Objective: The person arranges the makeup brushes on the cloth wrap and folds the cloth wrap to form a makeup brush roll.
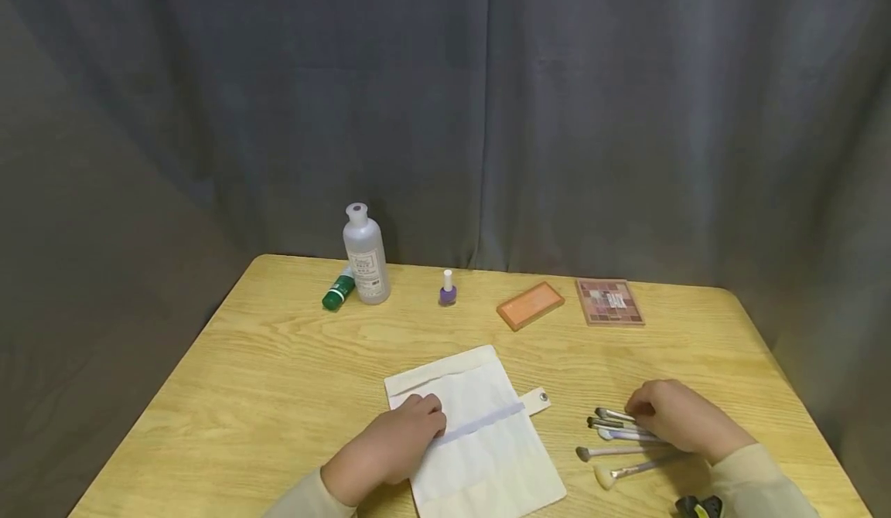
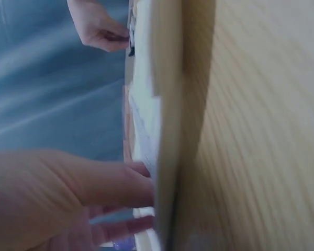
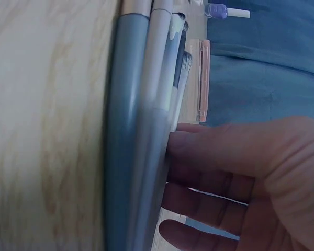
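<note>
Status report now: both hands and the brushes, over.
Left hand flat on pouch. Right hand touching brushes, none lifted. Nothing in the way.

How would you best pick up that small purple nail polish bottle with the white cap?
Probably by the white cap of the small purple nail polish bottle, pinched from above. It stands upright on the wooden table with open space around it, and the narrow cap sticks up above the rounder body.
</note>
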A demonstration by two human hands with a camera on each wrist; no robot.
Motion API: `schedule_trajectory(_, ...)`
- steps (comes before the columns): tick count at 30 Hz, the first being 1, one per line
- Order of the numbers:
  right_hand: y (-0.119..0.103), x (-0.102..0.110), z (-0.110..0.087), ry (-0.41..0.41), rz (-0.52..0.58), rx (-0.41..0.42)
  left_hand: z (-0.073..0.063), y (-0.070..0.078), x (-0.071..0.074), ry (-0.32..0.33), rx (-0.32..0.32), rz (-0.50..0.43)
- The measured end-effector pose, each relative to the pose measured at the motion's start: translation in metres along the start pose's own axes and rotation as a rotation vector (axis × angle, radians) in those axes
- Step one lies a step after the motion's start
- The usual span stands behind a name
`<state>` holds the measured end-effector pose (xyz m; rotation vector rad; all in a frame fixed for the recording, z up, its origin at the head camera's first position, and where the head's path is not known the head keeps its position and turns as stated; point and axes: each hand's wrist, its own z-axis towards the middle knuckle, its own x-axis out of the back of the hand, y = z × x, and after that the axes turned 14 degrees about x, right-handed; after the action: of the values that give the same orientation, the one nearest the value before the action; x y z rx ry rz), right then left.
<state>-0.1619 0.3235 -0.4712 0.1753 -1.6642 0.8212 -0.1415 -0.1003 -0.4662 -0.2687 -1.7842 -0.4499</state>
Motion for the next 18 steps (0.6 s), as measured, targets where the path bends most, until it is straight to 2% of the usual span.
schedule_trajectory(5, 0.0, -0.004, -0.002, -0.003, 0.031, -0.003, 0.008, -0.003, -0.003, 0.004, -0.06, -0.04)
schedule_trajectory(9, 0.001, -0.005, -0.002, 0.001, 0.014, 0.001, 0.012, -0.004, -0.004, 0.02, -0.082, -0.056)
schedule_trajectory(13, 0.001, -0.005, 0.001, 0.006, -0.026, 0.015, 0.013, -0.007, -0.004, 0.063, -0.03, -0.021)
schedule_trajectory(18, -0.003, -0.001, 0.004, 0.018, -0.074, -0.039, 0.009, -0.012, -0.001, 0.102, 0.048, 0.023)
